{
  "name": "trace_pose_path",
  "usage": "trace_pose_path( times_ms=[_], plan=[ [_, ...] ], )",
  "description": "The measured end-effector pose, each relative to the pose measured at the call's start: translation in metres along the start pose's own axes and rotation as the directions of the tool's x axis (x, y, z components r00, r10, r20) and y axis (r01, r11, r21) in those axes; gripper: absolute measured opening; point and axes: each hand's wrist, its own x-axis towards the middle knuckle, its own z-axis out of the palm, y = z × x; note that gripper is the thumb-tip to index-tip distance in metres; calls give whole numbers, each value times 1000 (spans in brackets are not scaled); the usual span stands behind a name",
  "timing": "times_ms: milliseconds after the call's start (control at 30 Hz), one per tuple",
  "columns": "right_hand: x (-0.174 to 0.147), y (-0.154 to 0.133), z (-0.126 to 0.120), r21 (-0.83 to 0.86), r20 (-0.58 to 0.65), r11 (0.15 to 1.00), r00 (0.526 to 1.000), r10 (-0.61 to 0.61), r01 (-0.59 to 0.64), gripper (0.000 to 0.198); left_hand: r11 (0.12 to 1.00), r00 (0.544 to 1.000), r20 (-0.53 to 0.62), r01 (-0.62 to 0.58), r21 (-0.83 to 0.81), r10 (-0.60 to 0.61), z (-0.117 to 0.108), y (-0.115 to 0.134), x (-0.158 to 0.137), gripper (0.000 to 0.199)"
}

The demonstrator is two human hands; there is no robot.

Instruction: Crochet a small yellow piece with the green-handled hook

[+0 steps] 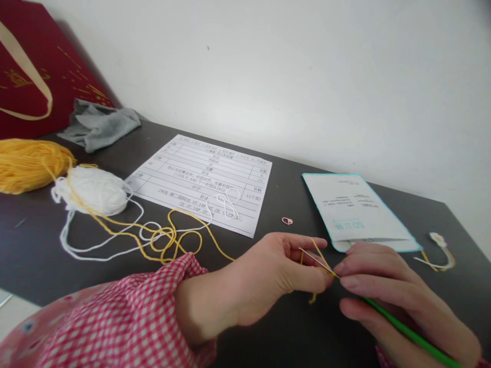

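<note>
My left hand (284, 266) pinches yellow yarn (317, 249) between thumb and fingers, and a strand runs up over the outstretched index finger. A short yarn end dangles under the thumb. My right hand (399, 296) is closed around a crochet hook (399, 323) with a green handle. The hook's thin metal shaft points left and lies against the yarn at my left fingertips. Whether a loop sits on the shaft is too small to tell. The yellow strand trails left across the table to a yellow yarn skein (30, 166).
A white yarn ball (95, 190) lies by the skein, with loose strands tangled in front. A printed sheet (207, 179), a pink stitch marker (287, 221), a white packet (356, 209) and a small crocheted piece (438, 240) lie around. Behind are a grey cloth (102, 125) and red bag (49, 71).
</note>
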Motion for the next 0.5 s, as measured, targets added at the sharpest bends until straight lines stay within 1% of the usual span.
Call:
trace_pose_path(
  times_ms=[100,167,267,333,433,500],
  plan=[
    [4,-3,2,-27,-33,999,999,18,-19,18,999,1000,17,8,31,-9,-1,3,-1,59],
    [5,-4,6,-34,-41,999,999,30,-32,15,998,1000,-4,-1,55,2,-1,5,-1,59],
    [6,-4,11,-59,-55,998,998,23,-26,16,998,999,-35,-2,56,4,-1,9,-2,61],
    [6,-3,11,-90,-78,996,997,13,-20,15,1000,999,-32,5,11,-4,0,11,-2,55],
    [4,-4,9,-112,-98,993,995,22,-33,14,999,1000,-9,-4,-53,4,1,11,-2,39],
    [3,-6,8,-112,-101,992,994,39,-50,15,998,1000,-1,-14,-68,14,1,11,-2,35]
  ],
)
